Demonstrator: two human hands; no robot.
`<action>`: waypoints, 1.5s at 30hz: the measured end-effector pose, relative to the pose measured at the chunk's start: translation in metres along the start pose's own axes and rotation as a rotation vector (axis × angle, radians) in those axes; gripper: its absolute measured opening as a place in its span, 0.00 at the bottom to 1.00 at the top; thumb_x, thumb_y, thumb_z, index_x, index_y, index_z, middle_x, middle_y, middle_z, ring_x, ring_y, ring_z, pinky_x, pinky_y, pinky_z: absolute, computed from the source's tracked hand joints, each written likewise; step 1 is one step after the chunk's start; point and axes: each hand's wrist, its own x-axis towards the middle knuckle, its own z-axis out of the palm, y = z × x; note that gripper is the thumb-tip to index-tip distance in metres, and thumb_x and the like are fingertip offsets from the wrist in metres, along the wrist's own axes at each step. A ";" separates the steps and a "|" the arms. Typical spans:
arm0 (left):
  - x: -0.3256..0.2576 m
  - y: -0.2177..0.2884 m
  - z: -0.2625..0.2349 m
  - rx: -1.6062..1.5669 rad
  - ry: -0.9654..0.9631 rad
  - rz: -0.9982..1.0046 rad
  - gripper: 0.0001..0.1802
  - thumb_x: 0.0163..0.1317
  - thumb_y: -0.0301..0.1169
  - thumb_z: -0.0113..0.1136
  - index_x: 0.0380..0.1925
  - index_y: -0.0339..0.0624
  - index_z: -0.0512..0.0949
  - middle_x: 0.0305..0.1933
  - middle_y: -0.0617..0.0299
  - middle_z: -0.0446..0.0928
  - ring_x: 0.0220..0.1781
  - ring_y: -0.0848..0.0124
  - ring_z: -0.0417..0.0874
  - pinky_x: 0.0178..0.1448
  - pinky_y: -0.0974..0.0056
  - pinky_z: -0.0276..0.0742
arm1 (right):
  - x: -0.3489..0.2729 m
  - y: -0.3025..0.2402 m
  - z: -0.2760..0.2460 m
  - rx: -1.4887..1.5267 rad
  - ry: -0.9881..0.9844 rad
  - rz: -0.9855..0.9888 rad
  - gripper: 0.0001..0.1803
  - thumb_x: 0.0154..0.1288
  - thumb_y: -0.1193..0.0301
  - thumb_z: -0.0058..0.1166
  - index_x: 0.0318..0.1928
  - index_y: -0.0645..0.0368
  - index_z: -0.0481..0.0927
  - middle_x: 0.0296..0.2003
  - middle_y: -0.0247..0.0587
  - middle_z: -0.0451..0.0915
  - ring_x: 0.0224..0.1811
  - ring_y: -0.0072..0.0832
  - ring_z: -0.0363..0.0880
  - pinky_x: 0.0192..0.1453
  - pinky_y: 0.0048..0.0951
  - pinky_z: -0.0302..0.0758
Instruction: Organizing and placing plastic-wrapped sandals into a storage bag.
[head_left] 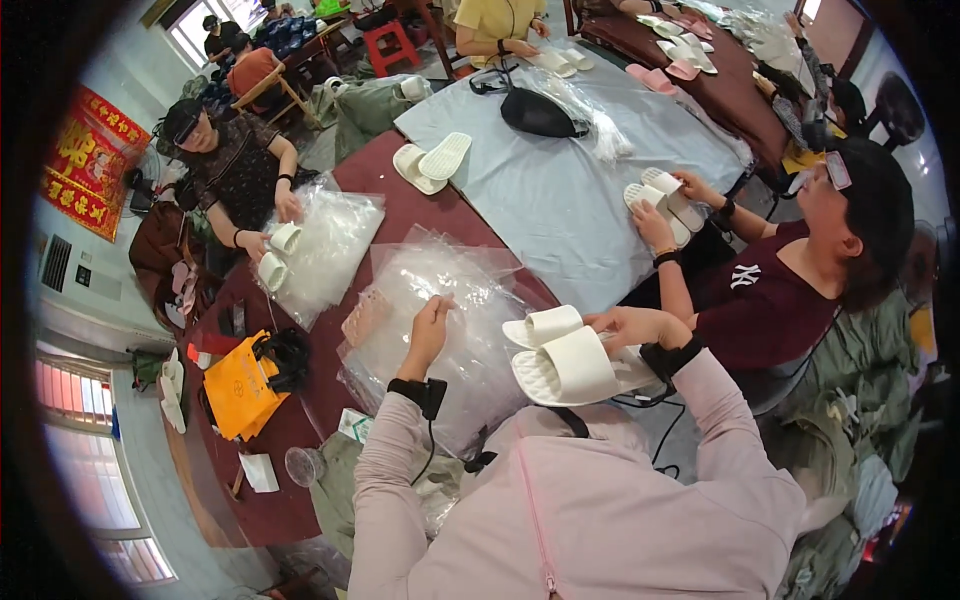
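My right hand (640,328) grips a pair of white slide slippers (575,362) at their heel end, with the broad straps toward my left. One slipper lies partly behind the other. Over a spread pile of clear plastic bags (460,290) is my left hand (428,335), its fingers closed in a pinch. Whether a bag edge is between those fingertips I cannot make out. The pile lies on the dark red tabletop (300,410), right in front of me.
Co-workers handle white slippers (665,205) at the right and pale slippers (280,255) on plastic bags at the left. Another white pair (432,163) lies ahead. An orange bag (243,388) and a clear cup (304,466) stand at left. A black pouch (540,112) rests on the pale-blue-covered table.
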 end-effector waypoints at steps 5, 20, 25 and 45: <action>-0.006 0.012 0.005 0.064 -0.119 -0.053 0.12 0.68 0.31 0.44 0.32 0.33 0.72 0.42 0.55 0.79 0.42 0.74 0.76 0.48 0.69 0.69 | 0.012 0.003 -0.009 0.015 0.027 -0.057 0.22 0.52 0.76 0.56 0.51 0.63 0.76 0.61 0.41 0.64 0.62 0.31 0.61 0.65 0.28 0.55; -0.026 0.037 0.014 0.012 -0.116 0.078 0.15 0.66 0.31 0.47 0.51 0.38 0.70 0.46 0.46 0.75 0.51 0.54 0.77 0.52 0.62 0.71 | 0.082 0.047 0.034 -0.821 0.490 -0.322 0.10 0.50 0.68 0.54 0.34 0.56 0.79 0.40 0.41 0.73 0.48 0.37 0.71 0.59 0.40 0.60; -0.022 0.059 0.009 0.022 -0.140 0.162 0.27 0.61 0.38 0.54 0.59 0.42 0.62 0.62 0.41 0.62 0.62 0.49 0.66 0.62 0.57 0.62 | 0.091 0.022 0.049 -0.949 0.525 -0.329 0.12 0.49 0.67 0.55 0.35 0.57 0.79 0.41 0.40 0.72 0.49 0.34 0.70 0.60 0.42 0.59; -0.040 0.110 0.034 0.813 0.074 0.268 0.32 0.58 0.31 0.45 0.65 0.45 0.56 0.69 0.43 0.50 0.66 0.35 0.50 0.63 0.32 0.44 | 0.120 0.009 0.091 -1.166 0.819 -0.431 0.11 0.50 0.63 0.56 0.33 0.54 0.78 0.45 0.38 0.72 0.52 0.33 0.68 0.56 0.41 0.61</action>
